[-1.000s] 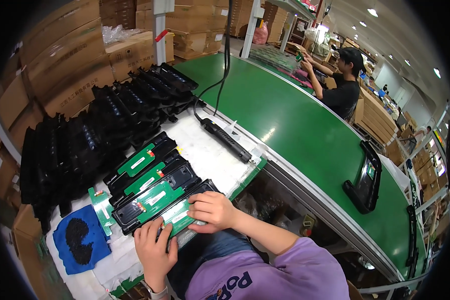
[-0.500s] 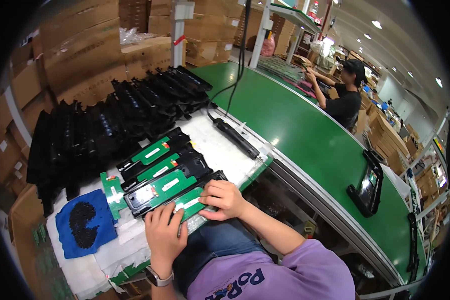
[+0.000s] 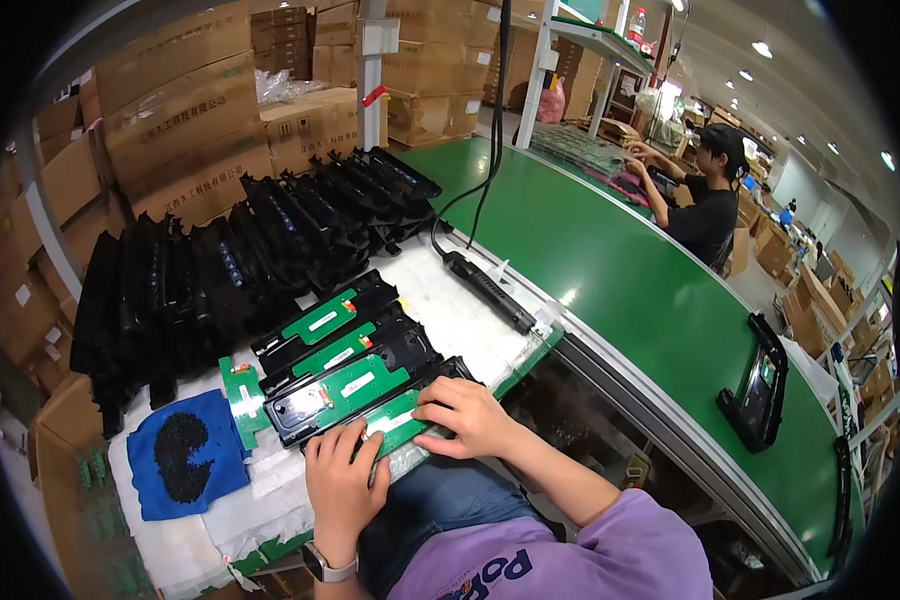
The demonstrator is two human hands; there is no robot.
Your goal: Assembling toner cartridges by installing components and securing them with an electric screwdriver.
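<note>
Head view: left hand at the left end of the nearest green circuit board, fingertips down on it, fingers slightly spread, thumb apart. Right hand at the board's other end, fingers bent and close together, thumb nearer the body. Can't tell if either hand pinches the board or only presses it. That board sits at the near black housing, by the bench's front edge; how fully seated, can't tell, hands cover the ends. Just beyond: three more black housings side by side, each with a green board, closest one's board fully visible. Loose green board left of the row, next to blue cloth carrying a heap of small black pieces. Corded black power screwdriver lies right of the row, near the green belt. Big black housing pile behind, cartons past that.
</note>
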